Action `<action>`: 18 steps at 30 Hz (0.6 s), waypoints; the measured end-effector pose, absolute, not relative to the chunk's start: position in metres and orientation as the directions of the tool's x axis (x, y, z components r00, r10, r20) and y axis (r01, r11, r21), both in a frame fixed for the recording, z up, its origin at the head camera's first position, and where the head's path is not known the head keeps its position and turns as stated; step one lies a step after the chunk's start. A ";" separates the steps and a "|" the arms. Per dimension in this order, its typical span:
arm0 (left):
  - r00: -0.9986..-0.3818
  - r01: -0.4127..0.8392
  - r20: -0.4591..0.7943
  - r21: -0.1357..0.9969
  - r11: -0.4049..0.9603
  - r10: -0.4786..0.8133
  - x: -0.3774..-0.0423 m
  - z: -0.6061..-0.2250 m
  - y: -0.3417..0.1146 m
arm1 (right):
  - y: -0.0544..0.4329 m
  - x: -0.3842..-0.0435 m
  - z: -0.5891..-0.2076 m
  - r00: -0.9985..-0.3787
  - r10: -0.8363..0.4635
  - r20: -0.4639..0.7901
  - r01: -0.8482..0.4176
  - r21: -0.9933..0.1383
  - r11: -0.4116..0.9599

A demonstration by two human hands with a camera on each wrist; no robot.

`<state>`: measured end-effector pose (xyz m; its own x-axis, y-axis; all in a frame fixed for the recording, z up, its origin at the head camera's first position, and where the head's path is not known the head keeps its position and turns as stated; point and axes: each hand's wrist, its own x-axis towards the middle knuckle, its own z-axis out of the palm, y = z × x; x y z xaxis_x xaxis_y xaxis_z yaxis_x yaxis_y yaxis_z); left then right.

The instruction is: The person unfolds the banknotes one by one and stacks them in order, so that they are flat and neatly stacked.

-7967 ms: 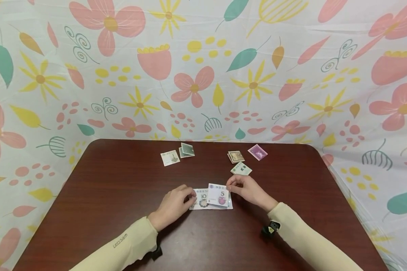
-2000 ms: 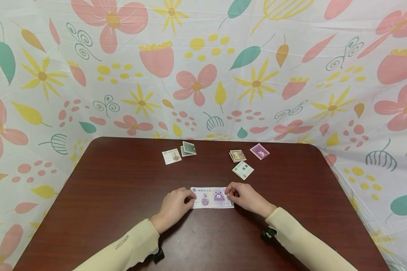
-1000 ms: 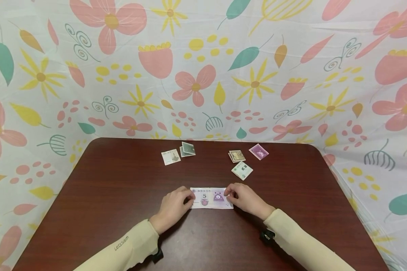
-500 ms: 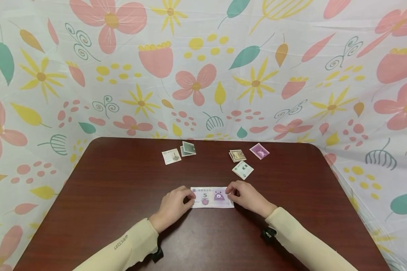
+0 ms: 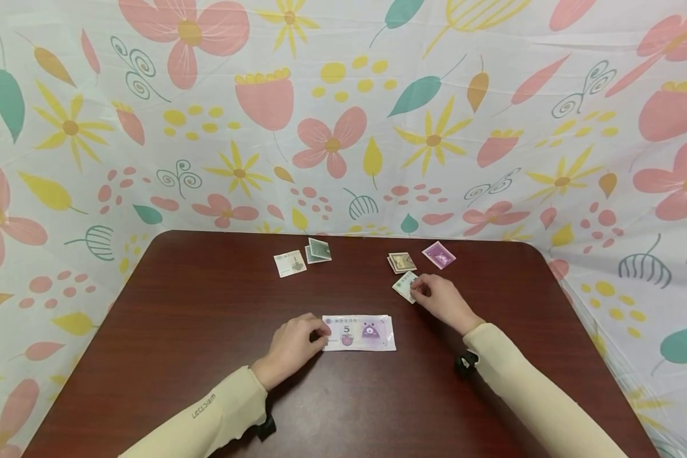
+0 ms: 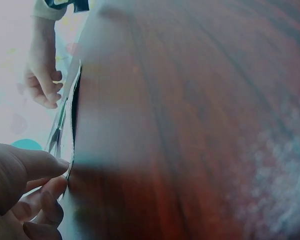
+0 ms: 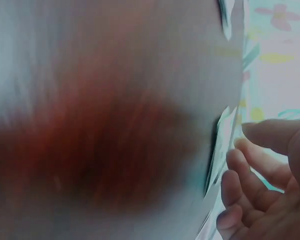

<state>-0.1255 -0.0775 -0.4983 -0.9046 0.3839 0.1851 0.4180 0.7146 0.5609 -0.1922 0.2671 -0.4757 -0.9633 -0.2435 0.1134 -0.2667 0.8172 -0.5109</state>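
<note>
Left hand [image 5: 293, 348]: thumb and finger pinch the left end of the purple 5 note [image 5: 362, 343], which lies flat mid-tabletop [image 5: 229, 318], with at least one more sheet's edge showing at its right end. Right hand [image 5: 443, 302]: fingertips over the folded green note [image 5: 402, 286], which sits between the purple note and the tabletop's far edge, toward the far right corner. Nothing gripped there; thumb and finger stand apart in the wrist view. Contact: can't tell.

Step looks like picking up the green note. Best bet: pinch by one corner or loose edge, both layers together, so it doesn't spring open. Mind the brown folded note [image 5: 402, 262] just behind; easy to nudge. Left should hold lightly: paper likely creases.
</note>
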 end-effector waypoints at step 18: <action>-0.910 0.404 0.167 0.566 0.718 0.380 -0.125 -0.498 -0.077 | 0.276 -0.224 -0.480 -0.996 -0.086 -0.035 -0.063 -0.430 0.901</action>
<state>-0.1250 -0.0774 -0.4976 -0.9098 0.3802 0.1665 0.4039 0.7185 0.5663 -0.2236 0.2761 -0.4799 -0.9956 -0.0864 -0.0353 -0.0630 0.9007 -0.4298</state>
